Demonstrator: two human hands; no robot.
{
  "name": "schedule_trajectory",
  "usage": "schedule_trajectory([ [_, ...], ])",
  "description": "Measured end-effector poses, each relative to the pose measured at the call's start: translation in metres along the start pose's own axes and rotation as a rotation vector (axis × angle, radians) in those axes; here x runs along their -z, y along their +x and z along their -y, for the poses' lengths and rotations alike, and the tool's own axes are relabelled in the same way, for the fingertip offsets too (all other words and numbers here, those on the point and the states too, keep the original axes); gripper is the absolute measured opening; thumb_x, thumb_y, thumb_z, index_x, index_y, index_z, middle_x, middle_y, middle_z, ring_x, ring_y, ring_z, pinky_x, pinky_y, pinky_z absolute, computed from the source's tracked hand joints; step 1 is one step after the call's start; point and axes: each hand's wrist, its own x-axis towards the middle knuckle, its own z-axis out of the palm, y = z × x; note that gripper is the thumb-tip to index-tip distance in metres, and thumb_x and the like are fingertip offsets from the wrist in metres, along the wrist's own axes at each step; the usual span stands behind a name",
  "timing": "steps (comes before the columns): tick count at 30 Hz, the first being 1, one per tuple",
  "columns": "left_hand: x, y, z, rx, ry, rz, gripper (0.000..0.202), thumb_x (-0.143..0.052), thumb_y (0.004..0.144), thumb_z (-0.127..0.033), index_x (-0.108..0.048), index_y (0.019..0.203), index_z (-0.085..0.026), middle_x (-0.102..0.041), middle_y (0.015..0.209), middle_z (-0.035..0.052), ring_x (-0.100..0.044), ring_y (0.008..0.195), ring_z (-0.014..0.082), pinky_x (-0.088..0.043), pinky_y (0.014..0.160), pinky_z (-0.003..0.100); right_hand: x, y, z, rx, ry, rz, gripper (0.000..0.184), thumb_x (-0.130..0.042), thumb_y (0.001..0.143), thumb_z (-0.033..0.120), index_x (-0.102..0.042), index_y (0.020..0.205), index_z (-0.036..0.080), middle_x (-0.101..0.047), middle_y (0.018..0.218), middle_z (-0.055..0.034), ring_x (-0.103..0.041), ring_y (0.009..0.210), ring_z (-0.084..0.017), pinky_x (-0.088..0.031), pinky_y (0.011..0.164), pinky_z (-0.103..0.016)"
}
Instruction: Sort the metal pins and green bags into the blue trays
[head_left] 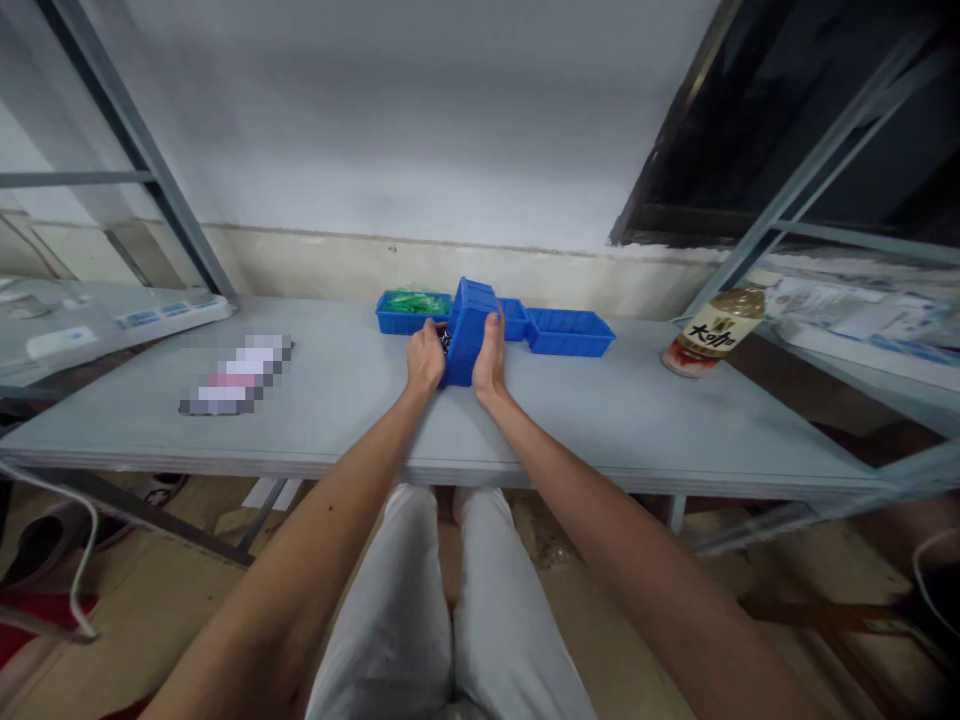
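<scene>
A blue plastic bin point(466, 335) is tipped up on its side above the grey table, its mouth turned to the left. My right hand point(490, 358) grips it from the right, thumb up along the wall. At the mouth, the fingers of my left hand point(426, 357) are curled against the bin's left side. Small dark, shiny pieces point(447, 341) show between that hand and the bin; their kind is too small to tell. Behind stand a blue bin with green packets point(415, 302), another blue bin point(514, 318) partly hidden, and a third blue bin point(570, 332) to the right.
A bottle with a brown and cream label point(712, 330) stands at the table's right. On the left lies a blurred-out flat object point(238, 375). Grey metal frame posts point(161, 190) rise at both sides, and a wall backs the table point(337, 400).
</scene>
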Motion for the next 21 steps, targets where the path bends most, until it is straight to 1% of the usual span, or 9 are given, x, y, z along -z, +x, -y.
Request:
schedule_trajectory([
  [3, 0.001, -0.001, 0.001, 0.008, 0.033, -0.009, 0.060, -0.018, 0.097, -0.037, -0.074, 0.098, -0.015, -0.072, 0.104, 0.0127, -0.063, 0.105, 0.0277, -0.042, 0.097, 0.036, 0.000, -0.005, 0.002, 0.030, -0.016, -0.024, 0.071, -0.043, 0.083, 0.068, -0.040, 0.140, 0.026, -0.055, 0.133, -0.0070, -0.051, 0.122, -0.023, -0.033, 0.109, -0.045],
  [5, 0.002, -0.001, 0.002, -0.009, 0.060, -0.001, 0.060, -0.017, 0.098, -0.036, -0.074, 0.096, -0.015, -0.073, 0.103, 0.0131, -0.063, 0.105, 0.0274, -0.042, 0.097, 0.035, 0.000, -0.006, 0.003, 0.059, -0.044, -0.007, 0.073, -0.052, 0.080, 0.064, -0.038, 0.141, 0.026, -0.057, 0.130, -0.0071, -0.053, 0.120, -0.023, -0.035, 0.108, -0.045],
  [8, 0.004, -0.003, 0.002, -0.056, 0.106, 0.038, 0.055, -0.019, 0.099, -0.032, -0.071, 0.097, -0.015, -0.073, 0.102, 0.0130, -0.064, 0.102, 0.0277, -0.043, 0.094, 0.035, 0.000, -0.007, 0.003, 0.103, -0.089, 0.029, 0.086, -0.068, 0.071, 0.057, -0.035, 0.143, 0.025, -0.060, 0.126, -0.0078, -0.056, 0.116, -0.023, -0.038, 0.106, -0.045],
  [10, 0.005, -0.003, 0.002, -0.085, 0.119, 0.058, 0.048, -0.023, 0.098, -0.027, -0.070, 0.098, -0.016, -0.073, 0.102, 0.0118, -0.065, 0.100, 0.0275, -0.044, 0.091, 0.035, 0.001, -0.007, 0.002, 0.108, -0.121, 0.042, 0.093, -0.076, 0.064, 0.052, -0.035, 0.142, 0.024, -0.062, 0.123, -0.0079, -0.057, 0.114, -0.024, -0.041, 0.104, -0.046],
  [12, 0.006, -0.003, 0.002, -0.107, 0.122, 0.067, 0.043, -0.027, 0.097, -0.024, -0.069, 0.097, -0.016, -0.073, 0.103, 0.0109, -0.066, 0.099, 0.0269, -0.045, 0.088, 0.033, 0.001, -0.006, -0.001, 0.111, -0.147, 0.040, 0.095, -0.080, 0.060, 0.048, -0.037, 0.141, 0.023, -0.063, 0.121, -0.0082, -0.057, 0.114, -0.025, -0.043, 0.102, -0.047],
  [15, 0.006, -0.003, 0.003, -0.123, 0.123, 0.076, 0.038, -0.031, 0.096, -0.023, -0.068, 0.096, -0.016, -0.073, 0.101, 0.0110, -0.066, 0.098, 0.0267, -0.046, 0.087, 0.032, 0.002, -0.006, -0.006, 0.111, -0.189, 0.024, 0.091, -0.081, 0.058, 0.045, -0.042, 0.137, 0.021, -0.065, 0.116, -0.0086, -0.058, 0.113, -0.027, -0.046, 0.098, -0.047],
  [18, 0.005, -0.002, 0.005, -0.120, 0.112, 0.082, 0.042, -0.027, 0.097, -0.024, -0.068, 0.095, -0.016, -0.073, 0.100, 0.0111, -0.066, 0.097, 0.0266, -0.046, 0.087, 0.033, 0.002, -0.006, -0.008, 0.115, -0.248, 0.010, 0.086, -0.080, 0.060, 0.044, -0.045, 0.135, 0.020, -0.065, 0.114, -0.0092, -0.058, 0.112, -0.028, -0.047, 0.097, -0.047],
  [21, 0.004, -0.001, 0.006, -0.114, 0.097, 0.082, 0.046, -0.023, 0.097, -0.025, -0.068, 0.095, -0.016, -0.072, 0.100, 0.0105, -0.066, 0.096, 0.0259, -0.046, 0.087, 0.034, 0.002, -0.005, -0.006, 0.134, -0.300, -0.017, 0.089, -0.080, 0.059, 0.045, -0.043, 0.137, 0.020, -0.062, 0.119, -0.0105, -0.058, 0.111, -0.027, -0.046, 0.098, -0.046],
])
